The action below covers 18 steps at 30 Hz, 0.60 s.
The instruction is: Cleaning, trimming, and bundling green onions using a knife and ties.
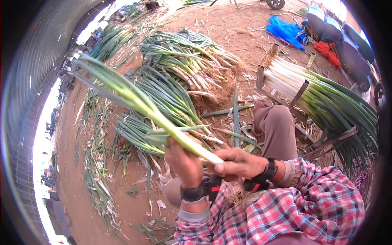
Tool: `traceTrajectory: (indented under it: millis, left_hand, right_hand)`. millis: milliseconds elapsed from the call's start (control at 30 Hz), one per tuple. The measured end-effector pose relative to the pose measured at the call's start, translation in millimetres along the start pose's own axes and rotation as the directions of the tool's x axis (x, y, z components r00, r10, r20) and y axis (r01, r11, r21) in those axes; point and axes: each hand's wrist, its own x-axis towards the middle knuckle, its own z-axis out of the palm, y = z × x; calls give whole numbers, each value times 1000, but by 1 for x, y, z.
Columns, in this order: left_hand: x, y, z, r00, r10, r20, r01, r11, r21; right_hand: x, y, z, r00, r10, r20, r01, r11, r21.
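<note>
A long green onion [170, 124] slants across my lap, its leaves pointing up to the far left and its pale root end near my right hand. My left hand [184, 161] is closed around the lower stalk. Pinched at the white end, the same stalk is also held by the fingers of my right hand [241, 163]. A peeled-back leaf [158, 135] sticks out sideways by my left hand. Roots hang just below my right hand. Untrimmed green onions [163, 92] lie in heaps on the ground beyond my hands.
At right, a metal rack [300, 92] holds a bundle of cleaned green onions [322, 96], white ends toward the far left. Blue netting [286, 32] and red netting [328, 53] lie at the far right. Leaf scraps [100, 179] litter the soil at left, beside a mesh wall [24, 122].
</note>
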Motion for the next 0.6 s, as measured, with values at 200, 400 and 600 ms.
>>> traceTrajectory:
  millis: [200,400,600]
  left_hand:
    - [-13,-5,24,724,-430,540,586,796,-152]
    - [-73,-75,17,175,-575,799,-187,778,600]
    - [56,29,57,625,-165,763,694,564,-447]
  right_hand:
    - [-20,-24,-36,998,-53,45,51,998,49]
    - [-33,-56,-54,964,-259,-56,250,959,-135]
    - [-45,-38,-57,997,-56,49,68,956,-285]
